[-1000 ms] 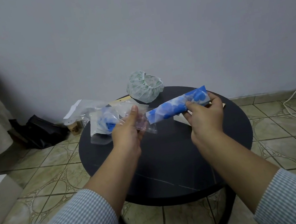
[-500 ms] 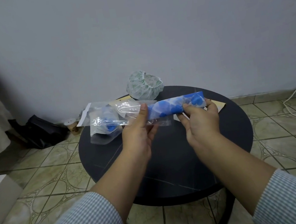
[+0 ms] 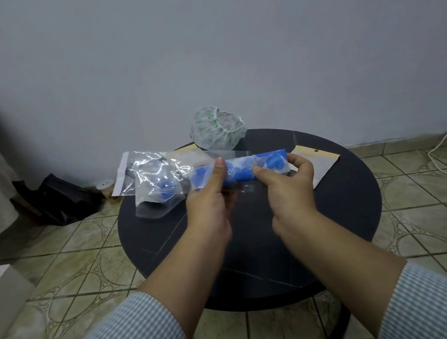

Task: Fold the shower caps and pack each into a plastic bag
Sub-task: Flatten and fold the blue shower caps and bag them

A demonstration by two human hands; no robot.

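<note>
While both hands sit raised over the round black table [image 3: 347, 209], I log the following from the head camera. Left hand [image 3: 210, 203]: thumb on top, fingers curled beneath, pinching the mouth of a clear plastic bag [image 3: 200, 159] together with the left end of the folded blue shower cap [image 3: 248, 167]. Right hand [image 3: 288, 185]: thumb and curled fingers pinching the cap's right part from below and behind. The cap is a long, flat, blue-and-white strip held roughly level between the two hands, above the table and not touching it; its left end lies inside the bag's opening, though I cannot tell how far in it reaches.

Just left of the left hand, at the table's left edge, lies a packed bag [image 3: 158, 185] of clear plastic with something blue inside. A green-patterned shower cap [image 3: 217, 126], unfolded and puffed up, sits at the far edge of the table. A flat bag with a tan strip [image 3: 321, 162] lies on the table behind the right hand. Striped sleeves [image 3: 131, 337] cover both forearms near the bottom of the view. Floor is tiled.
</note>
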